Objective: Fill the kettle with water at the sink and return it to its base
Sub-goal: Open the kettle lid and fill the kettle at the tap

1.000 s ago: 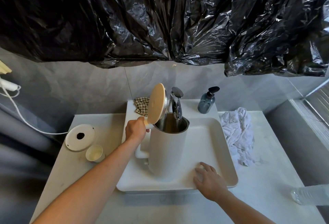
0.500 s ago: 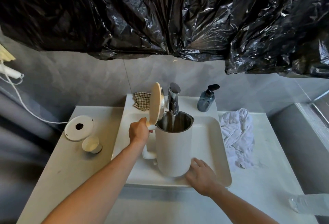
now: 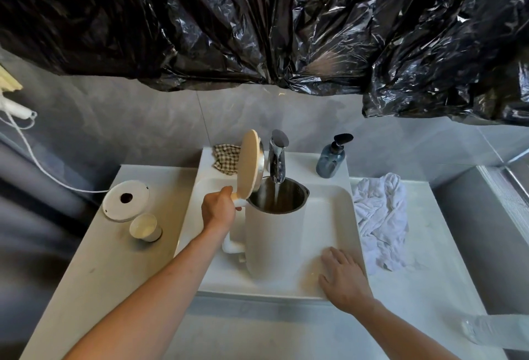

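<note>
A white kettle [image 3: 274, 233] stands in the white sink [image 3: 337, 205] with its beige lid [image 3: 248, 167] swung up. Its steel mouth sits under the chrome tap [image 3: 277, 156], and a stream of water runs from the tap into it. My left hand [image 3: 219, 208] grips the top of the kettle's handle. My right hand [image 3: 342, 276] rests flat with spread fingers on the sink's front right rim, holding nothing. The round white kettle base [image 3: 126, 200] lies on the counter to the left, with a white cord running off to the wall.
A small beige cup [image 3: 144, 228] stands just in front of the base. A checked cloth [image 3: 226, 157] lies behind the kettle, a blue soap dispenser [image 3: 330, 159] at the sink's back right, a crumpled white towel [image 3: 380, 213] on the right. Black plastic sheeting [image 3: 257, 21] hangs overhead.
The kettle's mouth has come under the tap and water now runs into it. My right hand slid from the kettle's base out to the sink's front right rim.
</note>
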`<state>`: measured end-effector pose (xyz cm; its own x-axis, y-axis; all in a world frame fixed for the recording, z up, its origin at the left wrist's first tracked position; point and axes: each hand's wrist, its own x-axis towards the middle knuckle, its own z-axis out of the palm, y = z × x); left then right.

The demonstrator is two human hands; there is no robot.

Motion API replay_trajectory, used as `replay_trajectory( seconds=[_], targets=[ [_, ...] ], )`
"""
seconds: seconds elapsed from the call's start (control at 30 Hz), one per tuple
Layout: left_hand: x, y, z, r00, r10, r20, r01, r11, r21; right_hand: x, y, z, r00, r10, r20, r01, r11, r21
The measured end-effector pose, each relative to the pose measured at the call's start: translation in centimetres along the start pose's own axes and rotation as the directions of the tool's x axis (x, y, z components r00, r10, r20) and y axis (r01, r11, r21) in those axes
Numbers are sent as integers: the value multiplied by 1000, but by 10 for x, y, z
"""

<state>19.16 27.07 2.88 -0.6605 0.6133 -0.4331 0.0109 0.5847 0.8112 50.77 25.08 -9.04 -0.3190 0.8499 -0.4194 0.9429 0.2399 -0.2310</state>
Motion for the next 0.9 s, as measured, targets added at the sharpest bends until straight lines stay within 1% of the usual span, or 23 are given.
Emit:
replay_trajectory(
  seconds=[0.07, 0.17, 0.33, 0.9],
  targets=[
    [-1, 2, 0, 1000, 10, -7, -10, 998, -59, 3, 3, -2, 1000, -11, 7, 11, 1000, -22],
    [-3, 3, 0, 999, 38, -13, -38, 999, -28, 3, 3, -1, 999, -40, 34, 42, 997, -58],
    [-3, 1, 1, 998, 61, -35, -60, 998, 14, 3, 3, 4, 998, -24, 63, 26, 999, -32],
    [-9, 1, 1, 995, 81, -51, -78, 995, 55, 2, 2, 3, 998, -26, 56, 27, 1000, -13]
  ],
)
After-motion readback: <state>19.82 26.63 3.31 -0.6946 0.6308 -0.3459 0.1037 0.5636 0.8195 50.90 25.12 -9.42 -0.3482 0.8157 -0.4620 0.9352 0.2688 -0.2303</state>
